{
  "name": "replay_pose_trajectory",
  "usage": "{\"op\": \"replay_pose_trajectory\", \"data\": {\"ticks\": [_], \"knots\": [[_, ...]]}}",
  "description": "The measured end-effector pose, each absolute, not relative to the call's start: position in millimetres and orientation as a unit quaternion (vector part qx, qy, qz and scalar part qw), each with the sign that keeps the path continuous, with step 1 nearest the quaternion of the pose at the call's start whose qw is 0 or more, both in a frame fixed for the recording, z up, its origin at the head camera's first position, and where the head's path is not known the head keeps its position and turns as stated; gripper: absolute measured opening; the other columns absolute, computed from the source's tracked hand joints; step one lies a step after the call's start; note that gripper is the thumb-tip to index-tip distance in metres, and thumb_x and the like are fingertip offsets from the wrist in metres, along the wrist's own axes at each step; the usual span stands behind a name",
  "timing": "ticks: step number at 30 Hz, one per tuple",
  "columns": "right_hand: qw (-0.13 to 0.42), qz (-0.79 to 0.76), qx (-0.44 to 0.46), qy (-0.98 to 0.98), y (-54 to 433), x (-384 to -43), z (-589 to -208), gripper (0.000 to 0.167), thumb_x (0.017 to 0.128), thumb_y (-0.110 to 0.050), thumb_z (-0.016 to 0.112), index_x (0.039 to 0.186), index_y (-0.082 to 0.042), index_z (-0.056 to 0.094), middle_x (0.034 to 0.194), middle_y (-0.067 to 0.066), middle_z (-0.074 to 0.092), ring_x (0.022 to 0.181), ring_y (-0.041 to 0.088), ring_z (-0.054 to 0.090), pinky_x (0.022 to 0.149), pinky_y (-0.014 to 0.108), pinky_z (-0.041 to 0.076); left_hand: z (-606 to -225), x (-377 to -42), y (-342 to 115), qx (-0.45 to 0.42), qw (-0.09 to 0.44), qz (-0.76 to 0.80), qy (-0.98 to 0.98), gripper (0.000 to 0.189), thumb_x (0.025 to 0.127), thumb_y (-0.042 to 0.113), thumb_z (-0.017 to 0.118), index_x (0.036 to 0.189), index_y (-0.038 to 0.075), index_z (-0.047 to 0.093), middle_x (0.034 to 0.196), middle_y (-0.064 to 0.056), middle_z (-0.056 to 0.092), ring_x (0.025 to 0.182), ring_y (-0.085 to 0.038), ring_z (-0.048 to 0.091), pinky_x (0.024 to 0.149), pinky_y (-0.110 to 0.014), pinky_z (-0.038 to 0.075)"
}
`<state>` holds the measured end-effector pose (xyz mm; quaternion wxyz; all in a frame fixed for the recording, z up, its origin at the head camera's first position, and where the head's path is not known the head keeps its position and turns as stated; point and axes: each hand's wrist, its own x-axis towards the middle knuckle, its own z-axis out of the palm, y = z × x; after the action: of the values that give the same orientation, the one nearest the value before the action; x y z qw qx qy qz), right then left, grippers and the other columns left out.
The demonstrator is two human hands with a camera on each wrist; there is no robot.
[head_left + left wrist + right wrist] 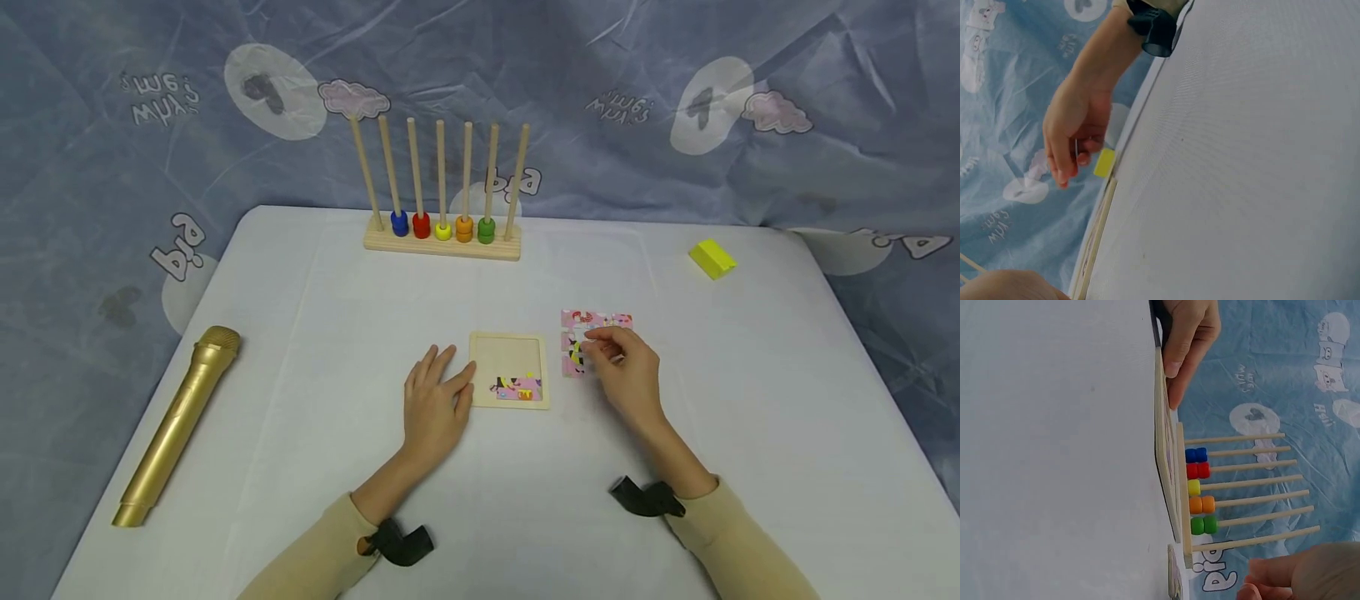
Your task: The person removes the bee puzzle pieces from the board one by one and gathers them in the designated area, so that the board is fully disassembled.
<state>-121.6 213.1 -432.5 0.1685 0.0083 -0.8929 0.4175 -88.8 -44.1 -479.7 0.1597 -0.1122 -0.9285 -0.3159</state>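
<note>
My left hand rests at the left edge of a square wooden puzzle tray, its fingers spread and fairly straight. Inside the tray, colourful puzzle pieces lie along the lower right. To the tray's right, more pink printed puzzle pieces lie together on the table, partly hidden by my right hand. That hand is raised over them, thumb and index finger pinching a thin puzzle piece, which shows edge-on in the left wrist view.
A wooden bead rack with coloured beads on upright pegs stands at the back of the white table. A gold microphone lies at the left. Toward the back right is a yellow block. Patterned blue cloth hangs behind.
</note>
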Motion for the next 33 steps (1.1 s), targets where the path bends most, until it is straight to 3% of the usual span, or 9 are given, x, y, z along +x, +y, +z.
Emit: {"op": "replay_pose_trajectory", "data": {"ticks": [11, 20, 33], "knots": [[0.027, 0.439, 0.115, -0.890, 163, -113, -429, 0.020, 0.081, -0.009, 0.078, 0.099, -0.003, 0.072, 0.077, 0.003, 0.060, 0.065, 0.012, 0.051, 0.056, 0.019, 0.042, -480, -89, -44, -0.110, 0.159, -0.313, -0.930, 0.028, 0.088, 0.012, 0.068, 0.116, 0.012, 0.073, 0.138, -0.017, 0.056, 0.138, -0.039, 0.041, 0.110, -0.058, 0.030], [0.028, 0.446, 0.145, -0.883, 153, -107, -438, 0.027, 0.072, -0.005, 0.084, 0.096, 0.000, 0.072, 0.075, 0.004, 0.062, 0.061, 0.006, 0.051, 0.054, 0.019, 0.042, -481, -88, -44, -0.112, 0.154, -0.312, -0.931, 0.029, 0.089, 0.013, 0.068, 0.118, 0.013, 0.073, 0.139, -0.016, 0.056, 0.138, -0.038, 0.040, 0.111, -0.058, 0.030], [0.008, 0.375, 0.147, -0.915, 151, -108, -443, 0.027, 0.071, -0.006, 0.085, 0.093, -0.001, 0.071, 0.076, 0.003, 0.059, 0.067, 0.010, 0.053, 0.060, 0.020, 0.044, -480, -89, -45, -0.115, 0.156, -0.308, -0.931, 0.029, 0.089, 0.013, 0.068, 0.117, 0.012, 0.073, 0.139, -0.016, 0.056, 0.138, -0.038, 0.040, 0.110, -0.058, 0.030]]}}
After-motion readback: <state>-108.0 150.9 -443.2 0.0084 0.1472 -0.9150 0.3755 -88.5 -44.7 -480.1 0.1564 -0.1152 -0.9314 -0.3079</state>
